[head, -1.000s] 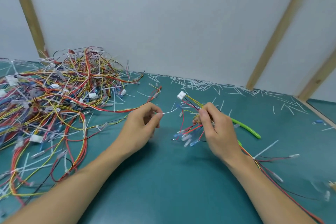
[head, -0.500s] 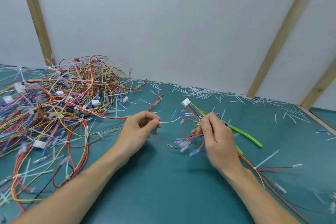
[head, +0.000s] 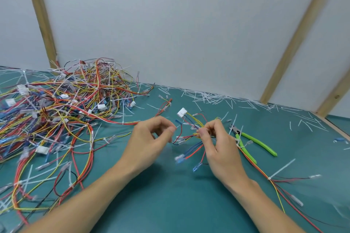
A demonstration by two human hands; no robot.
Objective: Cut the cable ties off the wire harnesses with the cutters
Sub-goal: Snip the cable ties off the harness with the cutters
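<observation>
Pinching a wire harness (head: pixel 191 134) in the right hand (head: pixel 217 145) grip, left hand (head: pixel 149 140) curled beside it, grasp unclear, green cutters (head: pixel 253 142) just right on the counter (head: pixel 170 195).

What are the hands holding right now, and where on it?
The right hand pinches the wire harness at its bundled middle. The left hand has finger and thumb pinched together; what it holds cannot be told. The cutters lie untouched.

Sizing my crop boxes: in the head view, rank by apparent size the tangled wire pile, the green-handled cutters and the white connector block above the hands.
1. Tangled multicoloured wire pile
2. Green-handled cutters
3. White connector block
</observation>
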